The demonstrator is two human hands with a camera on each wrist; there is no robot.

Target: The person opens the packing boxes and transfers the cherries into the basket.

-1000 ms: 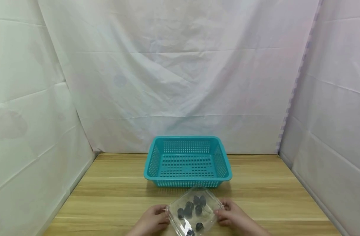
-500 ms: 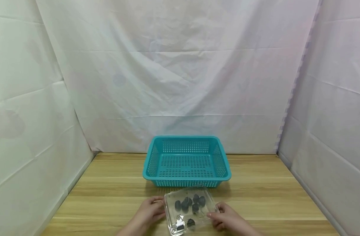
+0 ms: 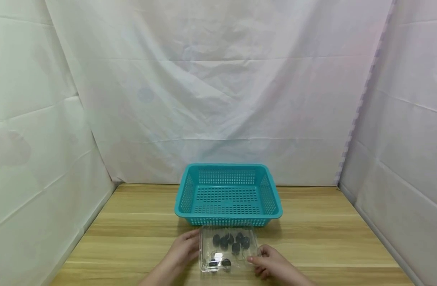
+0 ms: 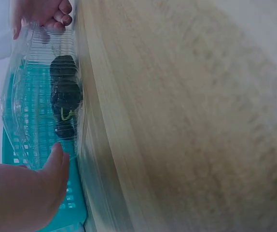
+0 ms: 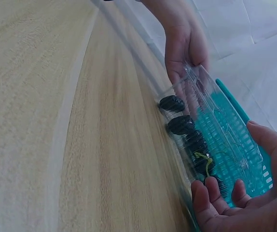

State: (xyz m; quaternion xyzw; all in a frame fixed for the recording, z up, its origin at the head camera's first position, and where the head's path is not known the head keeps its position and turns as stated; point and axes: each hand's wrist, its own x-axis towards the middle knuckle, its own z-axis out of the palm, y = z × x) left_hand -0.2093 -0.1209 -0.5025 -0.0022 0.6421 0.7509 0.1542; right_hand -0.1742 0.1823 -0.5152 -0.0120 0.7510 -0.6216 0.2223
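The right hand [image 3: 272,264] gripped the right side of a clear plastic container [image 3: 239,260], thumb on top; the left hand [image 3: 184,250], apart from it, had its fingers fairly straight against the left side. The container sat on the wooden table [image 3: 329,238], with several dark fruits [image 3: 235,248] inside. Just beyond stood a teal basket [image 3: 228,217], and behind that hung white cloth [image 3: 218,99]
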